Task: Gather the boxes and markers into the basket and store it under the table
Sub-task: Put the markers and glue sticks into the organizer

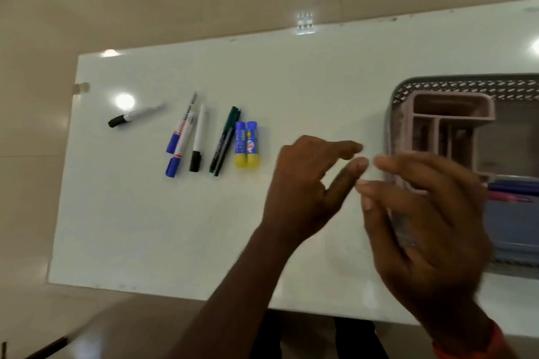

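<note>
A grey mesh basket (pixel 466 85) stands at the right edge of the white table (pixel 291 81). Inside it sit a pink compartment box (pixel 452 114) and a blue box (pixel 513 227) with pens. Left of centre lie a black-capped marker (pixel 132 116), two blue-capped markers (pixel 180 140), another black-capped marker (pixel 198 140), two dark green pens (pixel 226 140) and two blue-and-yellow glue sticks (pixel 246 144). My left hand (pixel 303 186) hovers open over the table just right of the glue sticks. My right hand (pixel 423 213) hovers open at the basket's left rim, fingertips near the left hand's.
The table's near edge (pixel 175 290) runs along the bottom; beige floor tiles (pixel 35 213) lie beyond the left and far edges. A dark thin rod (pixel 49 347) shows at the bottom left. Bright light reflections dot the tabletop.
</note>
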